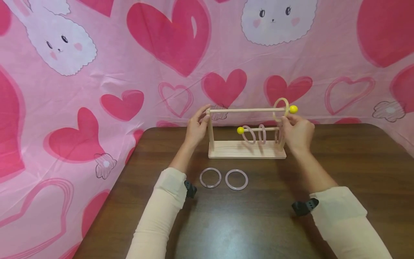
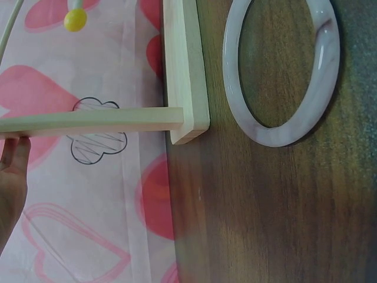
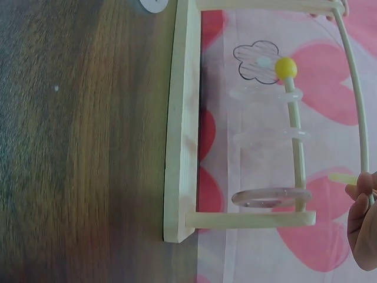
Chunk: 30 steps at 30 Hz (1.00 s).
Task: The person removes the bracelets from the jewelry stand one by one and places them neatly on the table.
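A wooden bangle stand (image 1: 247, 154) stands on the table, with an upper rod (image 1: 245, 110) and a shorter lower rod. My left hand (image 1: 196, 128) holds the top of its left post, thumb in front and fingers behind. With thumb and fingers my right hand (image 1: 299, 136) pinches a pale yellow bangle (image 1: 282, 99), which is around the upper rod beside the yellow ball (image 1: 293, 109) at its right end. Three pale bangles hang on the lower rod, among them a greyish bangle (image 3: 265, 198) near the right post.
Two pale purple bangles lie flat in front of the stand, a left bangle (image 1: 210, 187) and a right bangle (image 1: 237, 189). Behind the brown table (image 1: 258, 223) hangs a pink cloth (image 1: 136, 64) with hearts and rabbits. A yellow ball (image 1: 240, 130) tips the lower rod.
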Available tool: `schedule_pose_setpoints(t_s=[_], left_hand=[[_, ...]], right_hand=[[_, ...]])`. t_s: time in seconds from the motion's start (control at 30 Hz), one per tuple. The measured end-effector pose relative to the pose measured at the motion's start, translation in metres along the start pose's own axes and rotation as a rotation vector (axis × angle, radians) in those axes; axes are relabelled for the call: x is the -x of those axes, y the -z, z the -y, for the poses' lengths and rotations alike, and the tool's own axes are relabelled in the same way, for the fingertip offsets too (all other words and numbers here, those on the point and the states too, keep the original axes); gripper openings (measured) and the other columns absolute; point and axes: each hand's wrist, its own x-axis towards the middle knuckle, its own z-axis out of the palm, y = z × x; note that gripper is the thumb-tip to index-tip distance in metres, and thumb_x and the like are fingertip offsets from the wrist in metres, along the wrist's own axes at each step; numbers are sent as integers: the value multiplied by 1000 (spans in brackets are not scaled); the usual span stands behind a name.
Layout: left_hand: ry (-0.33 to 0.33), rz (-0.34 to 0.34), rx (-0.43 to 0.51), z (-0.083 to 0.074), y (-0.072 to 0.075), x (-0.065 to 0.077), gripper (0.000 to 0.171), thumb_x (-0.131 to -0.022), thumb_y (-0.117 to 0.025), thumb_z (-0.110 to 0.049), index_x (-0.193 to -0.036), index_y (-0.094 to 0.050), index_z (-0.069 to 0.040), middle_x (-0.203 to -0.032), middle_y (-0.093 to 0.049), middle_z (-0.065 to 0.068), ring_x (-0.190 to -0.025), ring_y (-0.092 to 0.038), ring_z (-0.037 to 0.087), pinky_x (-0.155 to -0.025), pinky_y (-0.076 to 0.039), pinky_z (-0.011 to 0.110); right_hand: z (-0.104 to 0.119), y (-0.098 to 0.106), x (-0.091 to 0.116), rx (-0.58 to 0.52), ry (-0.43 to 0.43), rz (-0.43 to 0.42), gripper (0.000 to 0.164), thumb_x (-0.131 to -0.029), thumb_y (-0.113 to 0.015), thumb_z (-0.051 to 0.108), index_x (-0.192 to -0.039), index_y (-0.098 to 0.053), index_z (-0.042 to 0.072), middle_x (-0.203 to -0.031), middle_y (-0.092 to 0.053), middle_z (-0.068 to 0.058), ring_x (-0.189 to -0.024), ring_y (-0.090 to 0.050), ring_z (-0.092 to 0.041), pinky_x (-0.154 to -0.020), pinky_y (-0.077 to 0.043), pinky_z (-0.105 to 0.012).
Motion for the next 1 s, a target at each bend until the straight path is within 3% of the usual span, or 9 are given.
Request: schedule_pose_setpoints(t_s=[0.13, 0.27, 0.37, 0.6, 0.87, 1.0], left_hand=[[-10, 1, -3, 0, 0, 0, 33, -91, -53, 1, -124, -52, 7, -118, -56, 26, -107, -56, 35, -86, -50, 40], [-14, -3, -9, -1, -1, 0, 32, -91, -53, 0, -123, -53, 6, -118, -57, 25, -106, -56, 35, -85, -51, 39], [-13, -5, -8, -1, -1, 0, 33, -91, -53, 0, -123, -53, 6, -118, -57, 25, -106, -56, 34, -86, -51, 39], [-4, 1, -1, 0, 0, -1, 33, -91, -53, 0, -124, -52, 7, -120, -56, 25, -109, -55, 35, -88, -49, 37], [-36, -15, -11, 38, -4, -9, 34, -91, -55, -8, -125, -55, -1, -119, -59, 18, -108, -57, 25, -87, -50, 31], [-32, -18, -14, 38, -4, -10, 34, -91, -55, -8, -125, -55, -2, -118, -59, 19, -107, -57, 26, -86, -50, 31]], right_hand=[[-4, 6, -3, -1, -39, 0, 24, -87, -62, 15, -102, -70, -2, -90, -67, -17, -68, -64, -4, -52, -36, -4], [-9, 12, -7, -57, -91, 17, 26, -89, -60, 16, -105, -69, -2, -92, -66, -20, -43, -45, 15, -39, -38, -6], [-12, 17, -10, -79, -113, 24, 28, -90, -59, 17, -107, -67, -2, -93, -65, -22, -34, -41, 12, -33, -37, -9], [-20, 26, -15, -48, -122, 3, 29, -89, -60, 18, -108, -67, -2, -92, -64, -22, -33, -41, 12, -32, -36, -8], [-30, 40, -19, -25, -180, 14, 31, -89, -59, 21, -111, -65, 0, -97, -61, -21, -34, -43, 12, -33, -37, -8], [-35, 47, -19, 2, -203, 39, 34, -90, -58, 23, -113, -65, 0, -100, -60, -20, -35, -44, 11, -35, -38, -8]])
